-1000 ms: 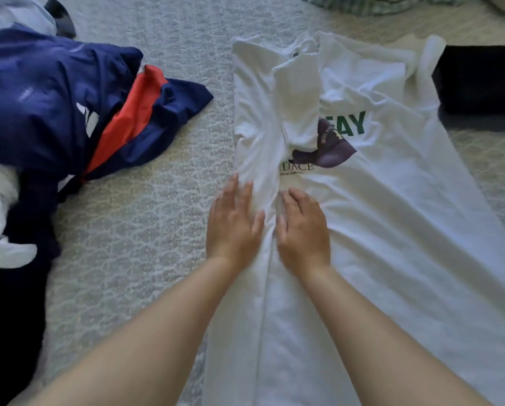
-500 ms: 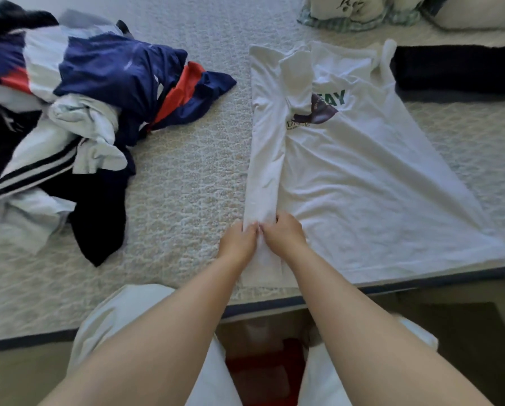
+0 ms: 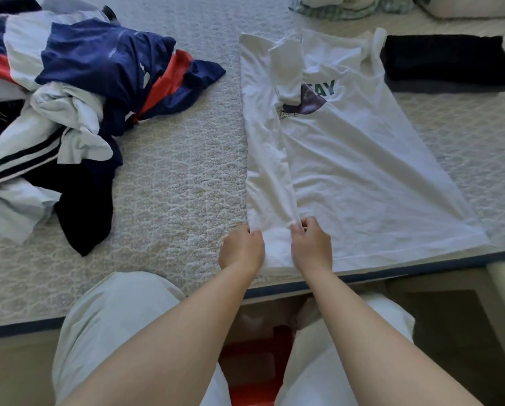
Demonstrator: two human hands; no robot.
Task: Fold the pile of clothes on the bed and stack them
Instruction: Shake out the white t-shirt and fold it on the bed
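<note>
Head view: two hands, left hand (image 3: pixel 241 249) and right hand (image 3: pixel 312 247), pinch one white T-shirt (image 3: pixel 348 171).

A bed (image 3: pixel 169 183) covered by a pale quilted spread with a lace-like pattern is seen spreading away on every side beyond the grip. Its near edge is trimmed by a dark blue border (image 3: pixel 421 266) just below the grip. Pillows (image 3: pixel 477 7) and a green checked cloth (image 3: pixel 348 11) are seen at the far end, well beyond the grip. Beige floor (image 3: pixel 14 373) is shown below the bed's edge. Soft daylight is cast over the spread.
</note>
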